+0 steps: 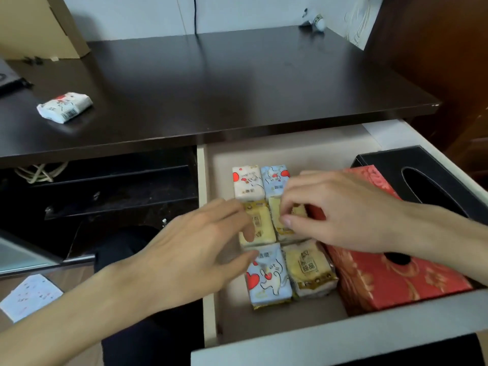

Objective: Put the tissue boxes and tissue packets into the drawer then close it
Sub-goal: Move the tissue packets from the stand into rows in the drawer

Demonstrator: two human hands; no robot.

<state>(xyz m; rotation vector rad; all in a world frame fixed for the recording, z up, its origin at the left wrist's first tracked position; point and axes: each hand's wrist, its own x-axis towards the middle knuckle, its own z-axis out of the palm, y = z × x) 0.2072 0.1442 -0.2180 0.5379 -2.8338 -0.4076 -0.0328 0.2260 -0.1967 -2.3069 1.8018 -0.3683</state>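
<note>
Right hand [340, 207]: fingertips pinched on yellow packet [284, 223], mid-drawer [264, 339].
Left hand [195, 249]: fingers apart, touching neighbouring packet [260, 231].
Desk [211, 83]: one packet [64, 107] near left edge.

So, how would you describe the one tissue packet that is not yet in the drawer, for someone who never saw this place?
Look at the dark desktop above the open drawer. On its left part a lone tissue packet lies flat, white with red marks. It is the only packet on the desk; the others sit in rows inside the drawer.

Six tissue packets [277, 233] beside red box [383, 276] in open drawer [264, 347]; one packet [64, 107] on desk
</note>
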